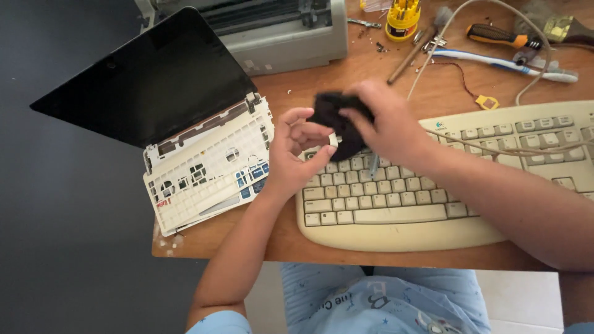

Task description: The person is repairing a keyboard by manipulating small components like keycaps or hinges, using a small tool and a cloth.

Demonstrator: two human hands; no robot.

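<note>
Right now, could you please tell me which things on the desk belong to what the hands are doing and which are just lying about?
In hand: black cloth, held by right hand; small white piece, pinched by left hand; beige keyboard beneath.

Lying about: opened laptop, printer, toothbrush, screwdriver, yellow bit set.

Two hands: left hand [291,154], right hand [387,124]; one black cloth [334,114]; one small white key cap [333,140]; one beige keyboard [433,204]; one opened laptop [185,124] with keyboard removed; one grey printer [278,28]; one toothbrush [501,62]; one orange-handled screwdriver [498,36]; one yellow bit holder [403,18]; one wooden worktop [278,241]
</note>
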